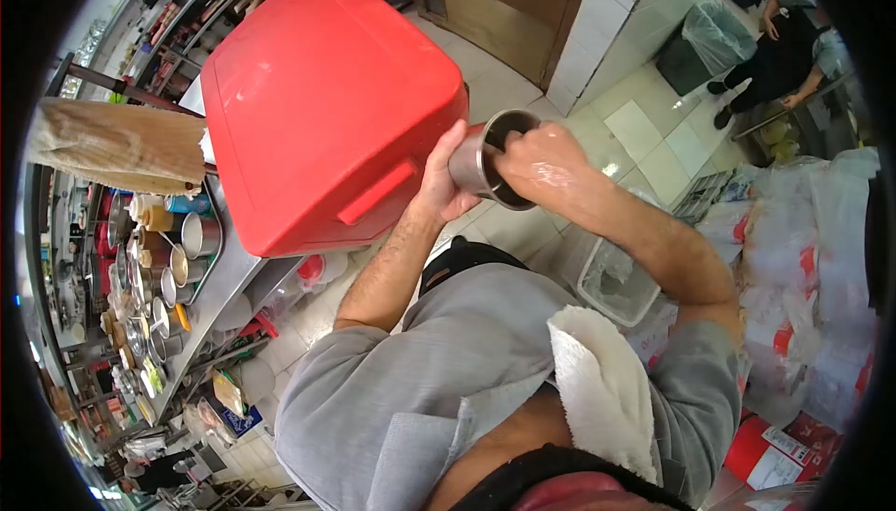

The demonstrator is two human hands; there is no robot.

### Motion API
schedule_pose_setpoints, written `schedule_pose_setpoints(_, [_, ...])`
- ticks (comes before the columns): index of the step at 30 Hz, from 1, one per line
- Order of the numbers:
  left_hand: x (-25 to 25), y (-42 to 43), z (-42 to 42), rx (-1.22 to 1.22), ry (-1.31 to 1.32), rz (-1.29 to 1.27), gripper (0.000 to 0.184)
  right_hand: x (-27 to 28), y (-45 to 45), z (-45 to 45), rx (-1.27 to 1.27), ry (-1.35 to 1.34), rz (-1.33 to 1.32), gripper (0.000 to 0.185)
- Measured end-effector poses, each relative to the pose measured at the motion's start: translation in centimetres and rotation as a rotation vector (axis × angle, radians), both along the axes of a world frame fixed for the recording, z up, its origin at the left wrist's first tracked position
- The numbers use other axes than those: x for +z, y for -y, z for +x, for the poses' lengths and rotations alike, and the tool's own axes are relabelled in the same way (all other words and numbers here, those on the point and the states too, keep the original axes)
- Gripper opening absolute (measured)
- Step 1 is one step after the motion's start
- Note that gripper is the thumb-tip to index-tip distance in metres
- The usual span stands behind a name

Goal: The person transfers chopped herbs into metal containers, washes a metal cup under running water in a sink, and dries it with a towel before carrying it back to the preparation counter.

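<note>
A steel cup [472, 171], tilted with its mouth to the right, is held in front of my chest. My left hand [442, 178] wraps round its outside near the base. My right hand [545, 164] reaches into the mouth of the cup, knuckles bent; the fingers are hidden inside, so what they touch does not show. The back of that hand glistens as if wet. Just beyond my left hand stands a big red insulated box [327, 91] with its lid down and a moulded handle [378, 192] facing me.
At left, a metal counter [224, 292] carries several steel pots and containers [198, 234]; a beige cloth [117, 147] hangs above. A clear plastic tub [616, 278] sits below my right arm, near plastic-wrapped stacks [775, 296]. A person [784, 54] stands by a lined bin [705, 44].
</note>
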State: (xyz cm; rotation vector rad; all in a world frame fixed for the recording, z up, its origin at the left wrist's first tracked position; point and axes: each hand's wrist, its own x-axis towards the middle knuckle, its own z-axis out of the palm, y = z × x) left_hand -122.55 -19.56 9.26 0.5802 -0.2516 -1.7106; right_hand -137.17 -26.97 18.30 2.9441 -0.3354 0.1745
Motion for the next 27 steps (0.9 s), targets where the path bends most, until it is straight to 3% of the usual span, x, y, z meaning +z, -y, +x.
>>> schedule_pose_setpoints(2, [0.7, 0.0, 0.1, 0.018, 0.067, -0.014, 0.057, -1.0, 0.4, 1.1, -0.013, -0.304, -0.049, 0.017])
schedule_pose_setpoints(4, [2.0, -0.7, -0.2, 0.119, 0.102, 0.113, 0.047, -1.7, 0.2, 1.9, -0.024, -0.336, -0.046, 0.015])
schedule_pose_setpoints(8, [0.7, -3.0, 1.2, 0.115, 0.192, 0.07, 0.057, -1.6, -1.1, 3.6, 0.065, -0.47, -0.006, 0.01])
schedule_pose_setpoints(12, [-0.2, -6.0, 1.2, 0.236, 0.132, 0.179, 0.056, -2.1, -2.0, 3.7, 0.256, -0.369, 0.036, 0.012])
schedule_pose_setpoints(14, [-0.4, -7.6, 1.6, 0.352, 0.077, 0.183, 0.059, -0.6, -1.7, 3.3, 0.417, -0.325, 0.45, 0.011])
schedule_pose_setpoints(15, [1.2, -8.1, 1.3, 0.448, 0.041, 0.214, 0.062, -0.1, -1.4, 2.9, 0.439, -0.323, 0.454, 0.011])
schedule_pose_setpoints(17, [0.2, -10.5, 3.2, 0.323, -0.005, 0.01, 0.065, 0.4, -0.9, 2.2, 0.485, 0.116, 0.895, 0.017])
schedule_pose_setpoints(18, [-0.2, -11.2, 3.8, 0.335, -0.033, 0.007, 0.067, 0.5, -1.4, 2.5, 0.499, 0.113, 0.899, 0.017])
schedule_pose_setpoints(20, [-0.2, -12.4, 4.2, 0.381, -0.027, 0.001, 0.067, 0.9, -2.1, 3.2, 0.183, 0.429, 0.765, 0.042])
schedule_pose_setpoints(21, [0.1, -12.9, 4.2, 0.415, -0.027, -0.001, 0.067, 0.9, -2.7, 3.8, 0.186, 0.431, 0.76, 0.042])
schedule_pose_setpoints(24, [0.5, -14.3, 4.6, 0.409, -0.017, -0.015, 0.067, 0.0, -5.6, 7.0, 0.089, 0.409, 0.543, 0.076])
schedule_pose_setpoints(27, [1.8, -15.9, 4.8, 0.527, 0.023, 0.084, 0.06, -1.6, -8.1, 10.3, 0.102, 0.334, 0.46, 0.075])
